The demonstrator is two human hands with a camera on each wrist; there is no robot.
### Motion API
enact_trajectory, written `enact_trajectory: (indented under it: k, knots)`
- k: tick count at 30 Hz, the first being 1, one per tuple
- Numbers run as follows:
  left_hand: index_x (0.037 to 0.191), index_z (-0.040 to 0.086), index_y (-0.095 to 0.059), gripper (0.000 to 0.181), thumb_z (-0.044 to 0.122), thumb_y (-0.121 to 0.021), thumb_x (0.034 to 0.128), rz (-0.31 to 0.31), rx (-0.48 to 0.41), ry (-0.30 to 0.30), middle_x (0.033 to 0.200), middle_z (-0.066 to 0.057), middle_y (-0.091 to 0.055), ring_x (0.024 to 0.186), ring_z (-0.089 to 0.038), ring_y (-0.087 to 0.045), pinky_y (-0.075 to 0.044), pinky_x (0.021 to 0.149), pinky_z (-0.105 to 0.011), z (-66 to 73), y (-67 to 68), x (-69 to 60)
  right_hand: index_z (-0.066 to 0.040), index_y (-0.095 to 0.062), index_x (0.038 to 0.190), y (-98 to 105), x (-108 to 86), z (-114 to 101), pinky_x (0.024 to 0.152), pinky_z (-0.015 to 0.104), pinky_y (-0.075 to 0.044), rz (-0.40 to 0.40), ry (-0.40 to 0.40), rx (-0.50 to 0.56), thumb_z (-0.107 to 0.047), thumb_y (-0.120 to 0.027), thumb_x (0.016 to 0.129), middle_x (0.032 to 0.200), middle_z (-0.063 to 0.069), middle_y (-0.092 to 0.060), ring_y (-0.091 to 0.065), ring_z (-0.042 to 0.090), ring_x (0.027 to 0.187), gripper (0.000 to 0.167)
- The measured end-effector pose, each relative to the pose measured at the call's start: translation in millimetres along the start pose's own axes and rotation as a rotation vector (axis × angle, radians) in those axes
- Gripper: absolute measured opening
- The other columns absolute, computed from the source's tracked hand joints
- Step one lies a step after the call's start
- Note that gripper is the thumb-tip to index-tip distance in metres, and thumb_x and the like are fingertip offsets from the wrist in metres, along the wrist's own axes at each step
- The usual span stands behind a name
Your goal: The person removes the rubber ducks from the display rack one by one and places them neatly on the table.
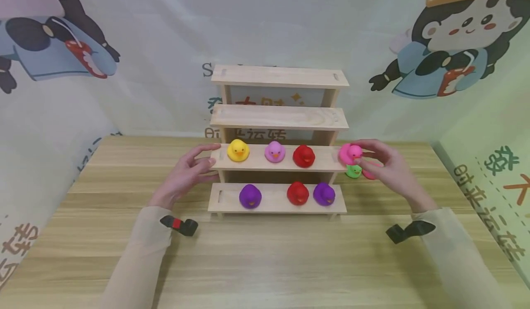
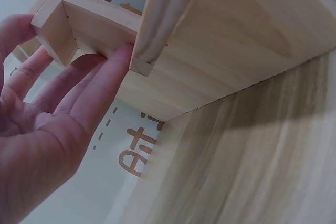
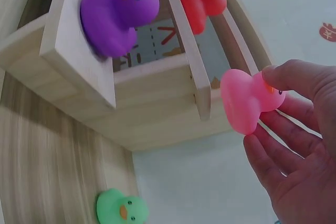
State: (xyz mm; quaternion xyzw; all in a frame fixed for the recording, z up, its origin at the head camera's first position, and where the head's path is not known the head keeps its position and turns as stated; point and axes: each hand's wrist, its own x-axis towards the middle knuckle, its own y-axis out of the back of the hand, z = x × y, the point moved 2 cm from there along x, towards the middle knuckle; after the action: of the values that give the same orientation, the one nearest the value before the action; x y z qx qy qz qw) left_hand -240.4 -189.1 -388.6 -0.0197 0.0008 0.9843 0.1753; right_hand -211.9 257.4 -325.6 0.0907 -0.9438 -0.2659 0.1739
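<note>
My right hand [image 1: 391,171] pinches a hot-pink rubber duck [image 3: 244,100] between thumb and fingers, at the right end of the stand's second board from the bottom. At that board's left end, my left hand [image 1: 184,175] holds the edge of the wooden tiered stand [image 2: 105,19] with its fingertips. Along this board sit a yellow duck [image 1: 238,151], a light purple duck [image 1: 275,152] and a red duck [image 1: 304,156]. The lowest board carries a purple duck [image 1: 250,197], another red duck [image 1: 297,193] and a second purple duck [image 3: 118,19].
On the table right of the stand lies a green duck [image 3: 118,207], with another pink duck [image 1: 371,170] partly hidden behind my right hand. Two upper boards [image 1: 279,117] rise at the back. A printed cloth [image 1: 165,93] hangs behind the wooden table [image 1: 265,258].
</note>
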Motion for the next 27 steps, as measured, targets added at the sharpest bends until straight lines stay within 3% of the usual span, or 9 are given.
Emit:
enact_trajectory:
  k: [3, 13, 20, 27]
  knots:
    - [0.143, 0.009, -0.041, 0.045, 0.014, -0.053, 0.1002, 0.001, -0.001, 0.002, 0.139, -0.030, -0.044, 0.121, -0.042, -0.051, -0.052, 0.088, -0.042, 0.2, -0.2, 0.0, 0.002, -0.056, 0.129, 5, -2.3, 2, 0.080, 0.015, -0.049, 0.004, -0.013, -0.014, -0.002, -0.066, 0.090, 0.128, 0.020, -0.056, -0.055, 0.005, 0.105, 0.041]
    - [0.143, 0.010, -0.041, 0.044, 0.012, -0.052, 0.1005, -0.005, -0.015, -0.007, 0.138, -0.030, -0.044, 0.120, -0.040, -0.053, -0.051, 0.089, -0.043, 0.0, -0.6, -0.2, 0.005, -0.055, 0.130, 15, -9.9, 11, 0.083, 0.013, -0.048, 0.028, -0.004, -0.015, 0.000, -0.065, 0.090, 0.128, 0.017, -0.056, -0.054, 0.001, 0.106, 0.042]
    - [0.144, 0.010, -0.040, 0.045, 0.013, -0.052, 0.1006, -0.008, -0.013, -0.005, 0.139, -0.029, -0.044, 0.121, -0.042, -0.051, -0.051, 0.089, -0.043, -0.5, -0.6, -0.2, 0.007, -0.054, 0.130, 23, -17.3, 17, 0.081, 0.013, -0.049, 0.051, 0.019, -0.031, -0.001, -0.065, 0.091, 0.124, -0.003, -0.059, -0.054, 0.000, 0.107, 0.041]
    - [0.144, 0.009, -0.040, 0.045, 0.013, -0.051, 0.1006, -0.008, -0.012, -0.021, 0.140, -0.030, -0.043, 0.120, -0.041, -0.052, -0.051, 0.089, -0.044, -1.1, -1.2, -1.1, 0.008, -0.054, 0.129, 32, -22.0, 27, 0.085, 0.011, -0.046, 0.075, 0.017, -0.037, 0.002, -0.063, 0.091, 0.123, -0.008, -0.058, -0.052, -0.003, 0.108, 0.040]
